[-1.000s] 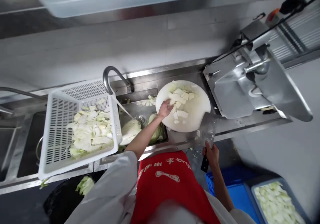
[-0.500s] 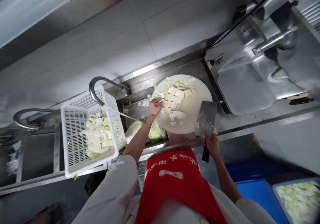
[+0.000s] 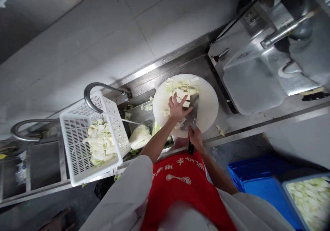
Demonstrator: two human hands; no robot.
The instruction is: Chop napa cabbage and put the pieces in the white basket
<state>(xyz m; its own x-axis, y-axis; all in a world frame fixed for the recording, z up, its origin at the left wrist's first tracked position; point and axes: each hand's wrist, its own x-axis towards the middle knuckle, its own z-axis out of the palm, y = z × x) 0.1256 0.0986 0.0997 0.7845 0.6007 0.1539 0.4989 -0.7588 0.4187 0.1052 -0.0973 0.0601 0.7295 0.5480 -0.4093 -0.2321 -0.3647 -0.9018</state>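
Over the round white cutting board, my left hand is spread on top of cut cabbage pieces, its fingers apart. Just to the right, my right hand is wrapped round the black handle of a cleaver. The broad blade lies low over the board beside the pile, and some pieces are partly hidden by my left hand. Left of the board, a large piece of cabbage rests in the sink under running water, with another partly behind my left forearm.
A white perforated basket with cut cabbage stands at the left, below a curved faucet. A metal machine is right of the board. Blue crates and a tub of cabbage sit lower right.
My left hand has moved right from the board's left edge and spread over the pieces. My right hand has brought the cleaver left, from the board's right edge to the pile.
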